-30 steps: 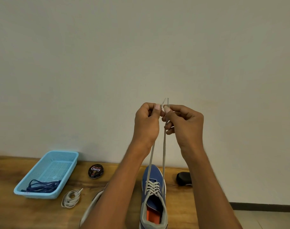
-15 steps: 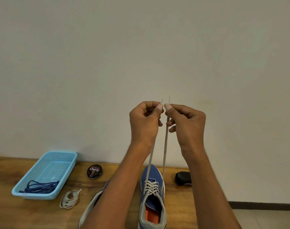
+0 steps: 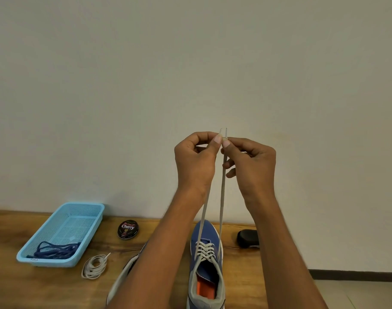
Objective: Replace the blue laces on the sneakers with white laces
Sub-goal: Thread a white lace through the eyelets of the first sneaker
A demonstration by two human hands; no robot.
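A blue sneaker (image 3: 205,234) with a grey collar stands on the wooden table, toe toward the wall, threaded with a white lace (image 3: 221,197). Both lace ends run straight up from the eyelets. My left hand (image 3: 196,161) pinches one end and my right hand (image 3: 250,163) pinches the other, tips side by side high above the shoe. A second sneaker (image 3: 121,282) lies mostly hidden behind my left forearm. A coiled white lace (image 3: 94,266) rests on the table. The blue laces (image 3: 54,250) lie in a light blue basket (image 3: 83,208).
A round black polish tin (image 3: 128,229) sits near the wall between basket and shoe. A black brush-like object (image 3: 248,238) lies right of the sneaker. The wall stands close behind the table, and the table's right end gives way to floor.
Both hands have stayed pinching the lace ends, coming slightly closer together again at the tips. The view has shifted a little; the shoe has not moved.
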